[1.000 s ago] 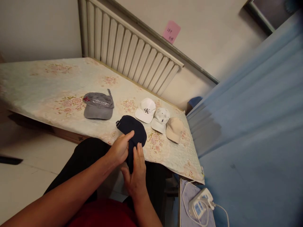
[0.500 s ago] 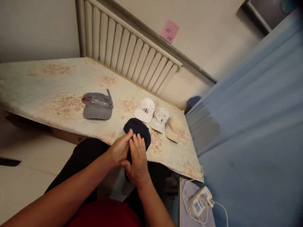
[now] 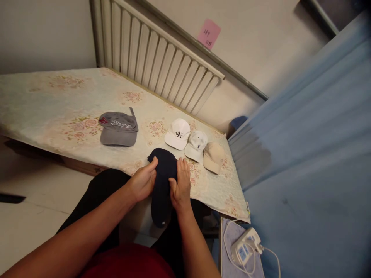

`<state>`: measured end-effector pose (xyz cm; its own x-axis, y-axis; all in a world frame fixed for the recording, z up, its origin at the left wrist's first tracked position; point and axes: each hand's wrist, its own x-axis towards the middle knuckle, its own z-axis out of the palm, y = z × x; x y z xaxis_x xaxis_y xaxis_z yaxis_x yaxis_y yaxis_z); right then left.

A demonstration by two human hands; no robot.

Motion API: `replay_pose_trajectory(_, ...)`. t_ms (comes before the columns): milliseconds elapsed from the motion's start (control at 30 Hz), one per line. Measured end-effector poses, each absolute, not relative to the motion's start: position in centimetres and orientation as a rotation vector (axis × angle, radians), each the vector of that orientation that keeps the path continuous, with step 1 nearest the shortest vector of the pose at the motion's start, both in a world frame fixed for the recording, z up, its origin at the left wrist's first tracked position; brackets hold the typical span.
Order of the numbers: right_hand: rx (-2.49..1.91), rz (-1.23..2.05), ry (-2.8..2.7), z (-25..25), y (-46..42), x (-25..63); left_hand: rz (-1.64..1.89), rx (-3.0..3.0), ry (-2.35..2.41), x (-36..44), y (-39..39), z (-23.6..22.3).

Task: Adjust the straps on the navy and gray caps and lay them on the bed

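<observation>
Navy cap (image 3: 164, 175) is held btwn the 2 hands, over the near edge of the floral cloth (image 3: 52, 108), its lower end over the lap. Long axis runs approx. fore-aft, far end tipped slightly L. L hand (image 3: 144, 180) is on its L side: thumb on top, other fingers beneath, mostly hidden, seemingly clamped on it. R hand (image 3: 181, 187) is on the R side: fingers straight & tog. along the edge, thumb spread apart, touching. Neither hand nearer; both in contact. Grey cap (image 3: 119, 129) lies beyond, to L; CK cap (image 3: 178, 134) beyond, slightly R.
</observation>
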<state>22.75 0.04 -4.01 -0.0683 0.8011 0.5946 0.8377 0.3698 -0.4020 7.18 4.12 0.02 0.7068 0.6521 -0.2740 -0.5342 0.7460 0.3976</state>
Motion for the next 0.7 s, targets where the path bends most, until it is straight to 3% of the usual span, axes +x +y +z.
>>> replay_pose_trajectory(167,-1.459,0.013,-1.625,-3.4,-1.1,22.7,0.636,0.249,0.425,7.1,4.4,0.0)
replay_pose_trajectory(433,-1.174,-0.222,-2.061,-2.6,-1.9,19.2,0.802,0.335,0.667,8.6,4.1,-0.1)
replay_pose_trajectory(700,-1.274,-0.313,-2.07,-3.6,-0.9,19.9,0.795,0.325,0.697,9.6,3.7,0.3)
